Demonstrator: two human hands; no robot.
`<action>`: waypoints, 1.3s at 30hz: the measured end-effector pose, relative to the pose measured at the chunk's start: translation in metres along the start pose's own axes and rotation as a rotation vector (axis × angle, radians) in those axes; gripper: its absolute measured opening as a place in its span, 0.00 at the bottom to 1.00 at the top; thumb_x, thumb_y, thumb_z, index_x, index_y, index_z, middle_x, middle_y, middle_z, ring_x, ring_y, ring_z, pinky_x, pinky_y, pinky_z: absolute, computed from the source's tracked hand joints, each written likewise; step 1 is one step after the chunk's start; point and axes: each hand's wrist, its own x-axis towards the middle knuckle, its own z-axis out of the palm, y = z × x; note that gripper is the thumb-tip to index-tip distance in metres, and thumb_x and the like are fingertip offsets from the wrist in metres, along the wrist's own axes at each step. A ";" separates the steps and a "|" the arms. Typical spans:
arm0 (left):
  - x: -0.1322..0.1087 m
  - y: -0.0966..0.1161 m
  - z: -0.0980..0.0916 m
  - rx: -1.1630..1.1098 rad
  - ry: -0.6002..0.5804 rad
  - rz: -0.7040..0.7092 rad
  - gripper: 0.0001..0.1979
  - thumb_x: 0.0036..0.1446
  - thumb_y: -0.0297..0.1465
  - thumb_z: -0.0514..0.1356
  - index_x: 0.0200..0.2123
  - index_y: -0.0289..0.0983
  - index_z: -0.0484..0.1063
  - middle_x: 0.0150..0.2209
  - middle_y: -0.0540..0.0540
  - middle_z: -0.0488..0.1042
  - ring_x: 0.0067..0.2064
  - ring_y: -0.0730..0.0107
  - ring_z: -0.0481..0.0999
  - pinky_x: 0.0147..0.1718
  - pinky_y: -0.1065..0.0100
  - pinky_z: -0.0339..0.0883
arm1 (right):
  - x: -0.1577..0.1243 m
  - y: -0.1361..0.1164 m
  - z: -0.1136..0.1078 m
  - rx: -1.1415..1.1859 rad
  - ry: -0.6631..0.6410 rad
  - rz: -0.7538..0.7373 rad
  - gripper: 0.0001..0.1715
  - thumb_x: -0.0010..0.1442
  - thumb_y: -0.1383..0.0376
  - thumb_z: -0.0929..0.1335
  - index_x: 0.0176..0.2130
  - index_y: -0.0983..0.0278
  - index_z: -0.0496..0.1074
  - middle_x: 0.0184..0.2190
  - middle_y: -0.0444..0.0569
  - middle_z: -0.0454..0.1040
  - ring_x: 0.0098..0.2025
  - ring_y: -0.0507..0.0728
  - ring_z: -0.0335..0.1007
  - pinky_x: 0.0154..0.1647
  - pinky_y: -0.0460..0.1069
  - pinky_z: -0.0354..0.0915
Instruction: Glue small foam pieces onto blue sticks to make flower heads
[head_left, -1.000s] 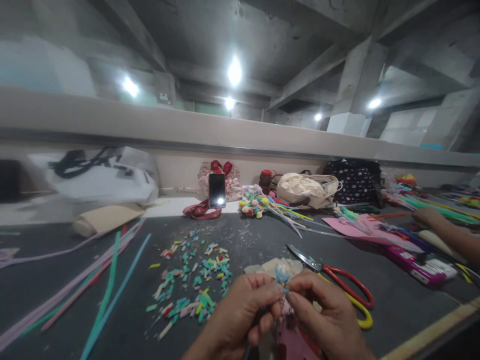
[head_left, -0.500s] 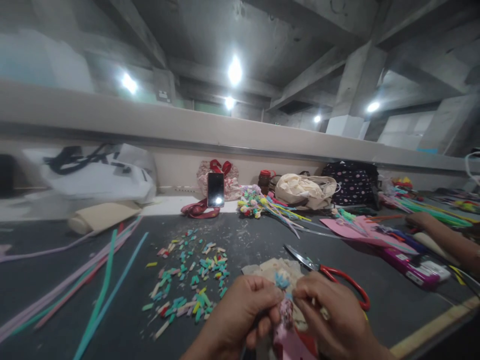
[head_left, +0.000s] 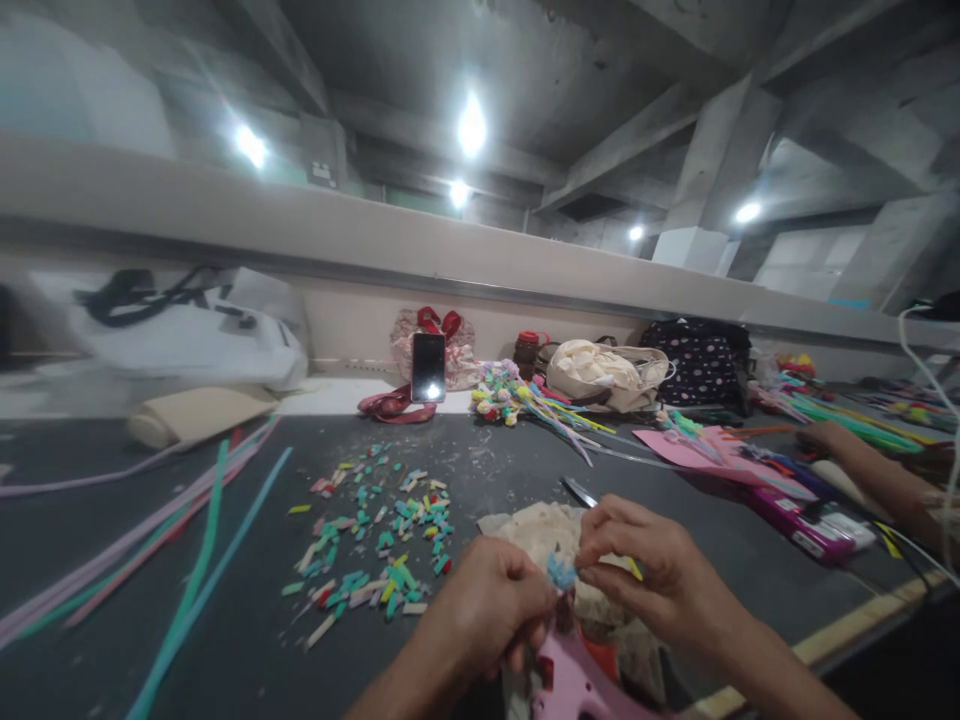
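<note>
Near the bottom middle, a small light-blue fuzzy piece (head_left: 560,571) sits between my two hands. My left hand (head_left: 495,605) is closed on it from the left, thumb and forefinger pinched. My right hand (head_left: 645,570) pinches at its right edge with thumb and fingertips. Just below the hands is a pink tool-like object (head_left: 574,675), its upper end partly hidden by my fingers. Crumpled beige cloth (head_left: 536,530) lies behind and under the hands. The scissors' blade (head_left: 578,492) shows beyond my right hand, which hides the handles.
Cut colourful bits (head_left: 390,540) lie left of my hands, with long fuzzy stems (head_left: 202,560) farther left. A phone (head_left: 428,367) stands behind, near a stem bundle (head_left: 510,395). At right are pink sheets (head_left: 697,455), a purple box (head_left: 799,525) and another person's arm (head_left: 862,470).
My right hand has risen slightly and now covers the scissors' red handles. More of the pink object shows below. The view has tilted down a little.
</note>
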 end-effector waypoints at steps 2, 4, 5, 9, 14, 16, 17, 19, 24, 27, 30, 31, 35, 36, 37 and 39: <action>0.001 -0.003 0.001 0.017 0.014 0.017 0.10 0.41 0.31 0.52 0.12 0.35 0.65 0.09 0.54 0.61 0.09 0.81 0.57 0.06 0.78 0.45 | 0.001 0.001 0.000 -0.040 -0.030 -0.014 0.05 0.53 0.71 0.64 0.28 0.63 0.70 0.28 0.46 0.68 0.31 0.51 0.65 0.30 0.46 0.62; 0.002 -0.004 0.001 0.026 0.016 0.027 0.10 0.41 0.31 0.51 0.12 0.35 0.64 0.10 0.54 0.62 0.09 0.80 0.57 0.06 0.78 0.44 | 0.002 0.000 -0.001 -0.070 -0.044 -0.009 0.06 0.53 0.71 0.64 0.28 0.63 0.70 0.28 0.45 0.68 0.31 0.51 0.65 0.30 0.45 0.61; 0.002 -0.004 0.001 0.030 0.015 0.029 0.10 0.41 0.31 0.51 0.12 0.35 0.64 0.10 0.54 0.62 0.09 0.81 0.56 0.06 0.78 0.44 | 0.003 0.000 -0.001 -0.079 -0.048 -0.006 0.05 0.53 0.71 0.65 0.28 0.63 0.70 0.28 0.45 0.68 0.31 0.51 0.65 0.30 0.45 0.61; -0.001 -0.002 0.003 0.048 0.014 0.031 0.11 0.41 0.31 0.51 0.12 0.35 0.64 0.09 0.54 0.61 0.08 0.81 0.55 0.05 0.78 0.44 | 0.003 -0.002 -0.001 -0.104 -0.069 -0.009 0.05 0.54 0.69 0.64 0.28 0.63 0.69 0.28 0.45 0.68 0.30 0.50 0.65 0.30 0.45 0.60; -0.005 0.003 0.004 0.024 0.013 0.014 0.09 0.40 0.30 0.50 0.13 0.36 0.63 0.11 0.53 0.62 0.09 0.81 0.56 0.06 0.79 0.44 | 0.004 -0.001 -0.001 -0.151 -0.100 -0.049 0.06 0.55 0.68 0.64 0.27 0.62 0.69 0.28 0.45 0.68 0.30 0.51 0.65 0.30 0.45 0.59; -0.005 0.005 0.004 0.038 0.023 0.007 0.09 0.40 0.30 0.50 0.13 0.35 0.63 0.11 0.53 0.62 0.10 0.81 0.56 0.07 0.79 0.44 | 0.004 0.000 0.000 -0.154 -0.101 -0.042 0.06 0.54 0.69 0.64 0.27 0.63 0.68 0.27 0.44 0.68 0.30 0.50 0.65 0.29 0.45 0.59; -0.005 0.005 0.004 0.052 0.030 0.005 0.09 0.40 0.30 0.50 0.13 0.35 0.64 0.11 0.53 0.62 0.10 0.81 0.56 0.07 0.79 0.44 | 0.004 0.000 0.000 -0.154 -0.099 -0.033 0.06 0.54 0.70 0.64 0.27 0.63 0.68 0.27 0.44 0.67 0.30 0.50 0.65 0.29 0.45 0.59; -0.005 0.005 0.004 0.076 0.035 0.002 0.09 0.40 0.31 0.50 0.14 0.35 0.64 0.11 0.52 0.62 0.10 0.81 0.56 0.07 0.78 0.44 | 0.003 -0.001 0.000 -0.148 -0.104 -0.020 0.06 0.53 0.70 0.64 0.26 0.63 0.68 0.27 0.44 0.67 0.30 0.49 0.64 0.29 0.44 0.58; -0.004 0.004 0.003 0.080 0.022 0.001 0.09 0.40 0.31 0.51 0.14 0.34 0.65 0.11 0.52 0.63 0.10 0.80 0.57 0.08 0.78 0.46 | 0.003 -0.004 0.001 -0.160 -0.114 0.020 0.07 0.53 0.71 0.65 0.25 0.63 0.68 0.28 0.43 0.66 0.30 0.48 0.63 0.30 0.44 0.57; -0.005 0.004 0.003 0.110 0.032 -0.002 0.09 0.39 0.32 0.51 0.14 0.34 0.65 0.11 0.53 0.62 0.10 0.80 0.57 0.08 0.78 0.45 | 0.002 -0.004 0.002 -0.190 -0.131 0.032 0.06 0.53 0.71 0.65 0.26 0.63 0.68 0.28 0.43 0.67 0.30 0.49 0.63 0.30 0.44 0.56; -0.006 0.005 0.004 0.109 0.033 -0.004 0.09 0.39 0.31 0.51 0.14 0.34 0.65 0.10 0.53 0.61 0.10 0.80 0.56 0.08 0.78 0.45 | 0.001 -0.004 0.004 -0.237 -0.130 0.030 0.06 0.54 0.70 0.65 0.25 0.63 0.68 0.29 0.43 0.68 0.31 0.49 0.63 0.31 0.45 0.55; -0.006 0.005 0.004 0.109 0.034 0.000 0.09 0.39 0.31 0.51 0.14 0.35 0.64 0.10 0.53 0.61 0.10 0.80 0.56 0.08 0.78 0.45 | 0.001 -0.004 0.005 -0.251 -0.130 0.026 0.06 0.54 0.69 0.64 0.25 0.63 0.68 0.29 0.43 0.68 0.31 0.49 0.62 0.31 0.45 0.54; -0.006 0.005 0.004 0.113 0.033 0.010 0.09 0.40 0.30 0.50 0.13 0.35 0.64 0.10 0.53 0.61 0.10 0.80 0.56 0.08 0.78 0.45 | 0.001 -0.004 0.005 -0.307 -0.138 0.011 0.08 0.54 0.69 0.64 0.24 0.63 0.67 0.28 0.43 0.68 0.30 0.50 0.62 0.30 0.45 0.54; -0.006 0.005 0.004 0.113 0.034 0.009 0.09 0.40 0.30 0.50 0.13 0.35 0.64 0.11 0.53 0.61 0.10 0.80 0.56 0.08 0.78 0.45 | 0.001 -0.005 0.005 -0.321 -0.137 0.009 0.08 0.53 0.70 0.64 0.23 0.63 0.67 0.28 0.43 0.68 0.30 0.50 0.62 0.30 0.45 0.54; -0.005 0.005 0.004 0.116 0.038 0.007 0.09 0.40 0.30 0.50 0.14 0.35 0.64 0.11 0.53 0.61 0.10 0.80 0.56 0.08 0.78 0.44 | 0.001 -0.006 0.005 -0.334 -0.138 0.007 0.08 0.53 0.70 0.64 0.23 0.64 0.67 0.28 0.43 0.68 0.30 0.50 0.62 0.30 0.45 0.54; -0.005 0.004 0.004 0.124 0.038 0.005 0.09 0.40 0.31 0.50 0.14 0.35 0.64 0.11 0.52 0.61 0.10 0.80 0.56 0.08 0.78 0.44 | 0.003 -0.007 0.007 -0.352 -0.136 0.001 0.09 0.53 0.70 0.64 0.22 0.64 0.67 0.27 0.43 0.68 0.29 0.50 0.62 0.30 0.45 0.54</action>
